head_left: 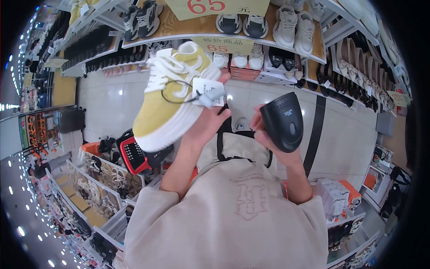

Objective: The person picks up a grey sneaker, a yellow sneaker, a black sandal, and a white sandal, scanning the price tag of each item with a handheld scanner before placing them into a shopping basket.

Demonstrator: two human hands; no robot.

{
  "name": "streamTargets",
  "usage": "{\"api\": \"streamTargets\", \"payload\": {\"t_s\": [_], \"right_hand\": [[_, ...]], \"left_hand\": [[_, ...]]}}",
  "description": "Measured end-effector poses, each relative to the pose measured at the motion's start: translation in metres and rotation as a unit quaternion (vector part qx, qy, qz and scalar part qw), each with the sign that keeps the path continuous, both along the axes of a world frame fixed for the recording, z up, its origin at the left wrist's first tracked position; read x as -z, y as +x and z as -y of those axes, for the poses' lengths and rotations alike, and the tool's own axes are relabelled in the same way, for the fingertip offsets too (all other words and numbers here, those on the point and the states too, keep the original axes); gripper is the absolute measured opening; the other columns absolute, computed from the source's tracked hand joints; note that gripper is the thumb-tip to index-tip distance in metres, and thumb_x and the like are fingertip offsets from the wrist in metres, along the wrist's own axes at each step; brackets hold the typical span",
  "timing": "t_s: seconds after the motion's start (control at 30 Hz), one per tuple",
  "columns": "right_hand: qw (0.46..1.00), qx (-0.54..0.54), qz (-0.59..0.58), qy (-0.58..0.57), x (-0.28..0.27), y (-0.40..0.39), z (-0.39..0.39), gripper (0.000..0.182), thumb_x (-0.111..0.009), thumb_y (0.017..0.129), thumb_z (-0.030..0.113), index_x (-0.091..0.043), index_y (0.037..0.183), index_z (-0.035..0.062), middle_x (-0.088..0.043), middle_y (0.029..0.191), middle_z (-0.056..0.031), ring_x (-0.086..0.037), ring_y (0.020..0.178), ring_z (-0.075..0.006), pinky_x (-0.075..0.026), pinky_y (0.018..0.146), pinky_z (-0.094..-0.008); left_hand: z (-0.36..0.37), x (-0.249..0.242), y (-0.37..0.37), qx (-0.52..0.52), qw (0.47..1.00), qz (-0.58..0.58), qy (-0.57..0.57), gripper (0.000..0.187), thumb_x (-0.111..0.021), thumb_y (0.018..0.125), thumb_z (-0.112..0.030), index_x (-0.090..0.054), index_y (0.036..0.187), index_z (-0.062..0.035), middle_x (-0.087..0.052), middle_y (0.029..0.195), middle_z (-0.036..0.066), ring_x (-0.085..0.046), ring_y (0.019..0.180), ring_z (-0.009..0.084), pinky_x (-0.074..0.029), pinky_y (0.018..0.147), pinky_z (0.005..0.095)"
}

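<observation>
A yellow and white sneaker (168,98) is held up in my left hand (208,123), with the fingers behind it and its thick white sole facing down. From its laces hangs a white price tag (208,91) on a dark cord loop, along with a pale grey plastic piece (212,95). My right hand (268,134) is closed around a black handheld barcode scanner (283,122), most of the fingers hidden behind it. The scanner is to the right of the shoe, apart from it and from the tag.
Ahead stands a shoe shelf (179,29) with pairs of sneakers and a yellow price sign (224,45). A red and black device (133,154) sits by my left forearm. Shoe racks (96,186) line the left; flats (354,74) fill shelves at right. Shoe boxes (331,197) are at lower right.
</observation>
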State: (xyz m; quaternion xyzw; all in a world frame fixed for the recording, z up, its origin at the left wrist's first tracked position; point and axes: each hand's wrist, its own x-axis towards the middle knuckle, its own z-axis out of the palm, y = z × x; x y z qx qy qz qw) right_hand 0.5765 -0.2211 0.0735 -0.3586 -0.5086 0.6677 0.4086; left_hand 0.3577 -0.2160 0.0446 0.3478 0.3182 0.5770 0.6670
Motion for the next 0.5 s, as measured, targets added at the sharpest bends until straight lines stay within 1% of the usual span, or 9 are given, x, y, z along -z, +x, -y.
{"api": "streamTargets", "payload": {"t_s": [0.03, 0.07, 0.1, 0.2, 0.27, 0.33, 0.37, 0.47, 0.5], "right_hand": [[0.998, 0.039, 0.042, 0.002, 0.000, -0.004, 0.001, 0.052, -0.076, 0.086, 0.005, -0.055, 0.133, 0.0005, -0.063, 0.097, -0.0066, -0.055, 0.075, -0.0065, -0.047, 0.068, -0.0236], [0.998, 0.040, 0.041, 0.001, -0.001, -0.007, -0.001, 0.052, -0.076, 0.086, 0.005, -0.055, 0.133, 0.0005, -0.063, 0.097, -0.0066, -0.055, 0.075, -0.0065, -0.047, 0.068, -0.0236], [0.997, 0.050, 0.058, 0.028, -0.002, -0.010, -0.005, 0.052, -0.074, 0.085, 0.000, -0.055, 0.134, 0.0017, -0.064, 0.098, -0.0047, -0.055, 0.075, -0.0058, -0.047, 0.069, -0.0234], [0.992, 0.056, 0.076, 0.081, 0.005, -0.016, -0.020, 0.054, -0.075, 0.084, -0.003, -0.056, 0.134, 0.0034, -0.064, 0.100, -0.0017, -0.056, 0.077, -0.0051, -0.049, 0.071, -0.0235], [0.990, 0.052, 0.079, 0.107, 0.006, -0.018, -0.028, 0.054, -0.077, 0.083, -0.002, -0.057, 0.133, 0.0039, -0.064, 0.101, -0.0005, -0.057, 0.079, -0.0050, -0.050, 0.072, -0.0238], [0.999, 0.013, 0.031, 0.028, 0.003, -0.021, -0.034, 0.048, -0.088, 0.078, 0.012, -0.063, 0.118, 0.0021, -0.069, 0.104, -0.0030, -0.065, 0.091, -0.0102, -0.053, 0.081, -0.0282], [0.999, 0.033, 0.019, 0.035, 0.000, -0.025, -0.034, 0.045, -0.088, 0.078, 0.012, -0.063, 0.114, 0.0013, -0.070, 0.101, -0.0031, -0.063, 0.090, -0.0095, -0.051, 0.081, -0.0276], [1.000, 0.008, 0.014, 0.005, 0.009, -0.021, -0.037, 0.040, -0.087, 0.078, 0.011, -0.065, 0.109, 0.0005, -0.071, 0.098, -0.0038, -0.062, 0.088, -0.0093, -0.051, 0.080, -0.0269], [1.000, 0.007, 0.014, 0.006, 0.007, -0.018, -0.038, 0.040, -0.087, 0.078, 0.011, -0.065, 0.109, 0.0005, -0.071, 0.098, -0.0038, -0.062, 0.088, -0.0093, -0.051, 0.080, -0.0269]], "left_hand": [[-0.002, 0.008, -0.001, 0.069, 0.953, 0.294, -0.027, 0.083, -0.052, 0.096, -0.052, -0.023, 0.157, -0.0039, -0.050, 0.144, 0.012, -0.054, 0.103, 0.0249, -0.038, 0.107, 0.0566], [-0.004, 0.013, 0.000, 0.131, 0.816, 0.561, -0.051, 0.083, -0.052, 0.096, -0.049, -0.021, 0.158, -0.0031, -0.052, 0.142, 0.010, -0.055, 0.094, 0.0225, -0.039, 0.105, 0.0555], [-0.006, 0.014, 0.004, 0.153, 0.783, 0.596, -0.088, 0.087, -0.051, 0.096, -0.048, -0.018, 0.157, 0.0044, -0.061, 0.114, 0.008, -0.053, 0.087, 0.0214, -0.043, 0.100, 0.0540], [-0.008, 0.022, 0.011, 0.147, 0.801, 0.566, -0.129, 0.096, -0.052, 0.094, -0.052, -0.013, 0.155, 0.0109, -0.056, 0.090, 0.003, -0.052, 0.086, 0.0215, -0.045, 0.096, 0.0534], [-0.002, 0.017, 0.015, 0.137, 0.817, 0.543, -0.139, 0.079, -0.054, 0.095, -0.042, -0.029, 0.153, 0.0042, -0.053, 0.086, 0.003, -0.052, 0.084, 0.0208, -0.047, 0.095, 0.0470], [-0.002, 0.021, 0.019, 0.113, 0.908, 0.389, -0.106, 0.048, -0.056, 0.093, -0.024, -0.049, 0.136, -0.0038, -0.056, 0.089, 0.003, -0.053, 0.083, 0.0201, -0.049, 0.092, 0.0383], [0.005, 0.018, 0.027, -0.037, 0.984, 0.050, -0.167, 0.028, -0.057, 0.089, -0.014, -0.055, 0.116, -0.0094, -0.059, 0.094, 0.003, -0.055, 0.084, 0.0197, -0.049, 0.086, 0.0320], [0.001, 0.022, 0.008, 0.128, 0.981, -0.031, -0.139, 0.035, -0.066, 0.086, -0.017, -0.055, 0.118, -0.0101, -0.063, 0.103, 0.004, -0.059, 0.091, 0.0205, -0.050, 0.084, 0.0317], [-0.003, 0.026, 0.013, 0.151, 0.907, 0.342, -0.196, 0.051, -0.072, 0.085, -0.028, -0.053, 0.130, -0.0118, -0.065, 0.116, 0.010, -0.062, 0.101, 0.0243, -0.052, 0.086, 0.0333]]}}
